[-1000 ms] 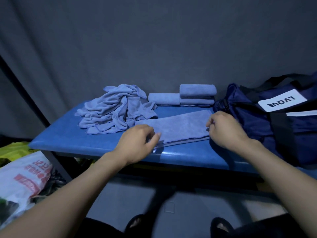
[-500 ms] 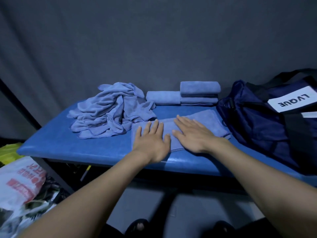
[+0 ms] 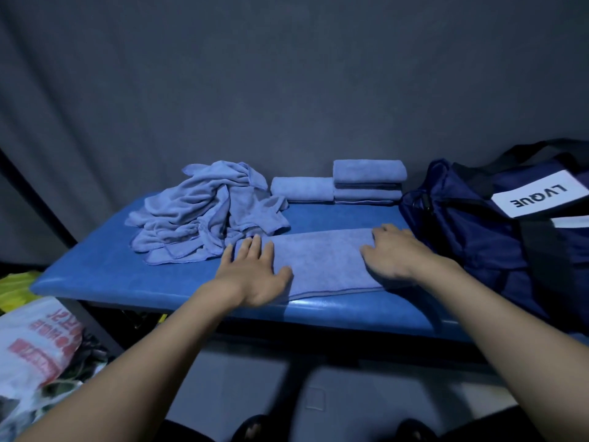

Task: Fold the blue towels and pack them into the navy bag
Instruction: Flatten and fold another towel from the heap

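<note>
While both bare forearms reach in from the near side, the left hand (image 3: 251,275) lies flat with fingers spread on the left end of a half-folded blue towel (image 3: 318,263), and the right hand (image 3: 395,253) presses palm-down with straight fingers on its right end. That towel stretches as a long strip along the near edge of the blue padded bench (image 3: 95,282), its near hem almost at the edge. Just behind its left end, a heap of unfolded blue towels (image 3: 197,218) sprawls over the left half of the bench and touches the strip at its far left corner. Along the far edge, near the middle, one folded towel (image 3: 301,188) lies alone, and touching its right side stands a short stack of folded towels (image 3: 369,181). On the right end of the bench sits the navy bag (image 3: 471,237), just beside the right hand, with black straps and a white label (image 3: 538,194) reading LVQUE upside down. Below the bench on the near left lies a white plastic sack (image 3: 35,346) with red print, and behind it something yellow (image 3: 16,288). A grey curtain (image 3: 287,90) hangs behind the bench
</note>
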